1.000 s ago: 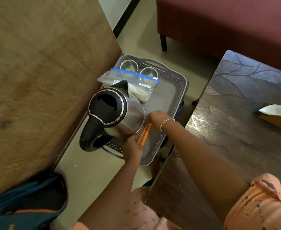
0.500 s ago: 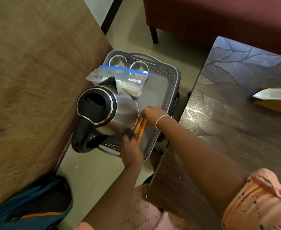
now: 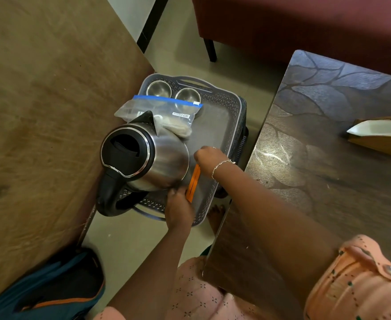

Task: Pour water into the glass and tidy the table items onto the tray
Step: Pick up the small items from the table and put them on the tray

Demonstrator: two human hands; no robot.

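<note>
A grey perforated tray (image 3: 230,116) sits low between two tables. On it stand a steel kettle (image 3: 164,162) with a black lid and handle, a clear zip bag (image 3: 166,112) with a blue strip, and two steel cups (image 3: 158,88) (image 3: 187,95) at the far end. A pair of thin orange sticks (image 3: 193,183) lies beside the kettle. My right hand (image 3: 209,155) is closed at the sticks' far end. My left hand (image 3: 179,206) is at their near end, against the kettle's base; its fingertips are hidden.
A brown wooden table (image 3: 40,112) runs along the left and a dark patterned table (image 3: 328,158) along the right, bearing a tissue box (image 3: 379,135). A blue bag (image 3: 51,285) lies on the floor. A red sofa (image 3: 305,26) stands behind.
The view shifts slightly; both hands stay at the ends of the orange sticks, which lie a little closer to the kettle. The kettle, bag and cups have not moved.
</note>
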